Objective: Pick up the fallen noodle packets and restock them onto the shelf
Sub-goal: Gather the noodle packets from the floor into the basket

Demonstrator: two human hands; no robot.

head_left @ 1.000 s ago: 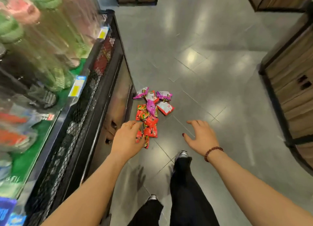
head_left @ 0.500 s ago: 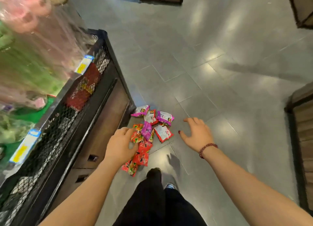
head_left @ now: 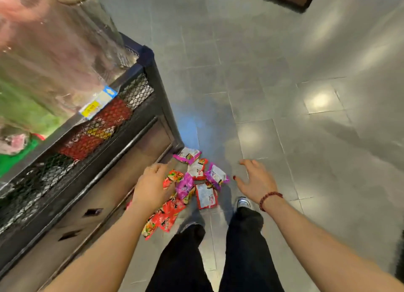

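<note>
- The noodle packets (head_left: 190,190) lie in a small heap on the grey tiled floor (head_left: 273,95), just beside the lower corner of the shelf (head_left: 153,108) and directly in front of your feet.
- Some packets in the heap are pink and white, others are red and orange; several overlap each other.
- Your left hand (head_left: 150,186) is above the left edge of the heap, with its back toward the camera. Its fingers are loosely bent downward and it grips nothing. The fingertips are partly hidden, so I cannot tell if they touch a packet.
- Your right hand (head_left: 258,182) is at the right side of the heap, apart from it. The palm faces down and the fingers are spread wide and relaxed.
- A dark red bead bracelet (head_left: 270,198) is around your right wrist.
- The shelf has a black mesh front, and red packets (head_left: 113,114) show behind the mesh. A yellow and blue price label (head_left: 98,102) sits on the rail above them.
- One light-coloured shoe (head_left: 242,203) stands just right of the heap, under black trousers (head_left: 244,248).
</note>
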